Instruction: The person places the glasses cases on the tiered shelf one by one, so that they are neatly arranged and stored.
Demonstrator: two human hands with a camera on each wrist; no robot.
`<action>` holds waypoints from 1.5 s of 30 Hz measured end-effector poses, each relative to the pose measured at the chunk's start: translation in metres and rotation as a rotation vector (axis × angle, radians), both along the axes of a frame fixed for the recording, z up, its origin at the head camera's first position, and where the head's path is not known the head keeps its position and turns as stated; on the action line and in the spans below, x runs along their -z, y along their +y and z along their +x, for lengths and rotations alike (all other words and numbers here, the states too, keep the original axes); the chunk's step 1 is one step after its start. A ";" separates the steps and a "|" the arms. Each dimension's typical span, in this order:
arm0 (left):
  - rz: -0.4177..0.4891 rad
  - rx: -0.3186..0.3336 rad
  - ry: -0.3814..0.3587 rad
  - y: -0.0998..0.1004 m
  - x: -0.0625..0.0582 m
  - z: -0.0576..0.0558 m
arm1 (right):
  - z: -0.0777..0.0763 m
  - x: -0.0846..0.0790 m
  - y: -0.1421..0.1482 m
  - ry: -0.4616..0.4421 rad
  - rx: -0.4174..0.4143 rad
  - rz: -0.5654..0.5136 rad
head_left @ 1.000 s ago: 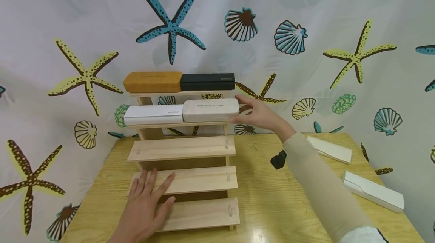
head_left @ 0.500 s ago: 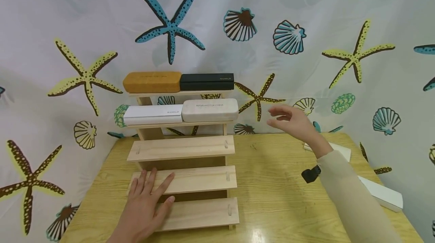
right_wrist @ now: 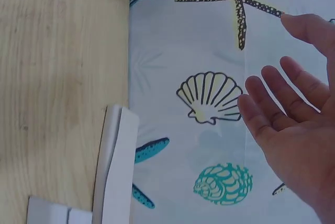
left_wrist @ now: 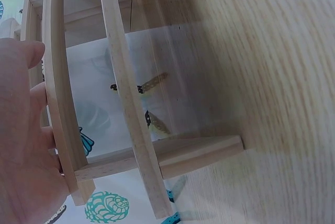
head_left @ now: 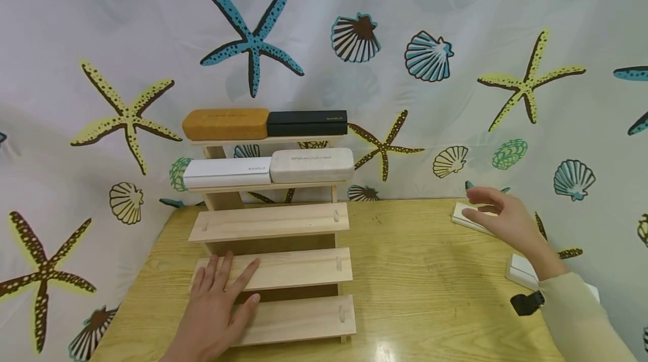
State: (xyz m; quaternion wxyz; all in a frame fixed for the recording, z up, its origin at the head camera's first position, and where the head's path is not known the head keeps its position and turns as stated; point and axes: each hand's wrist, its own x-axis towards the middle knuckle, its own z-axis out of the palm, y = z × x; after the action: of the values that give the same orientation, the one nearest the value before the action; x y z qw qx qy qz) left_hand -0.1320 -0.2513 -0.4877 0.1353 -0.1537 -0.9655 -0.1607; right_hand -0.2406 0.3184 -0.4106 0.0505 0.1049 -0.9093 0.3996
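My left hand [head_left: 215, 308] rests with spread fingers on the lower steps of a pale wooden tiered rack [head_left: 298, 217]. In the left wrist view, fingers [left_wrist: 35, 54] lie along a slat's edge. My right hand [head_left: 508, 224] is in the air over the right of the table, fingers loosely bent and holding nothing. It overlaps a slim white case [head_left: 462, 217] in the head view. A second white case [head_left: 521, 271] lies nearer, partly behind my forearm. On the rack's second tier sit a white case [head_left: 228, 172] and a rounded off-white case [head_left: 312, 166].
An orange case [head_left: 226, 124] and a black case [head_left: 307, 125] sit side by side on the top tier. The rack stands on a yellowish wooden table [head_left: 405, 272]. A curtain [head_left: 314, 84] with starfish and shells hangs behind. A black device [head_left: 526, 303] is at my right wrist.
My right hand has left the end of the off-white case and moved right, then down, towards the white cases on the table. My left hand has stayed on the rack.
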 end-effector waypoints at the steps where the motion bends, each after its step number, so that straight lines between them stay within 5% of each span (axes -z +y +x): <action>1: 0.002 0.000 0.001 0.000 0.000 0.000 | 0.004 0.003 0.006 0.008 0.012 0.007; 9: 0.000 0.000 0.015 0.002 0.000 0.000 | 0.038 0.024 0.054 -0.003 0.115 0.026; 28: -0.008 -0.004 -0.019 0.001 0.001 0.000 | 0.086 0.083 0.142 -0.149 0.385 0.188; 39: -0.004 -0.004 -0.010 0.000 -0.001 0.000 | 0.095 0.098 0.163 -0.355 0.451 0.163; 45: -0.007 -0.006 -0.013 0.000 0.000 0.000 | 0.096 0.107 0.166 -0.356 0.462 0.191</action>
State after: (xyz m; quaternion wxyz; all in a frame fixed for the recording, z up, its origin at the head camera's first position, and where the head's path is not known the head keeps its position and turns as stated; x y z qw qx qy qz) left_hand -0.1325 -0.2516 -0.4876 0.1289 -0.1501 -0.9674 -0.1580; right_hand -0.1446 0.4841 -0.5172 -0.0301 -0.1720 -0.9371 0.3023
